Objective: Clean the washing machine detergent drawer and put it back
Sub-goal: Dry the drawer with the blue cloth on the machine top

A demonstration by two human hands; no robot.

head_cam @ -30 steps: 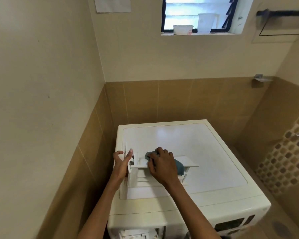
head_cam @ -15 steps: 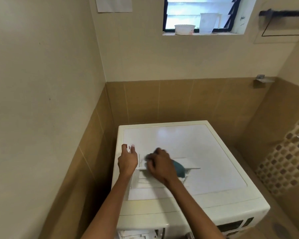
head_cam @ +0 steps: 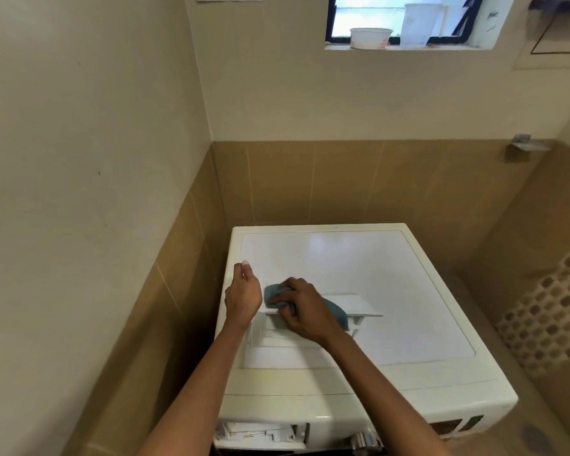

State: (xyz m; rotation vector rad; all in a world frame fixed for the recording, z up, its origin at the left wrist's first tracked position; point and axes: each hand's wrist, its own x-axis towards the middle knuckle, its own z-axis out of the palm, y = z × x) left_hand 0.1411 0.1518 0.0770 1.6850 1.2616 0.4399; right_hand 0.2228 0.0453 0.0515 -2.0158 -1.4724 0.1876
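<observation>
Fingers of the right hand are clenched round a blue-grey cloth, pressing it onto the white drawer. The drawer lies on top of the washing machine, lower centre of the frame. The left hand sits at the drawer's left end with one finger raised. Whether it grips the drawer cannot be told.

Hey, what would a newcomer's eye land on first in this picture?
The right hand, gripping a blue-grey cloth against the white detergent drawer lying on top of the washing machine, with the left hand at the drawer's left end. Next, the open drawer slot at the machine's front, bottom edge.
</observation>
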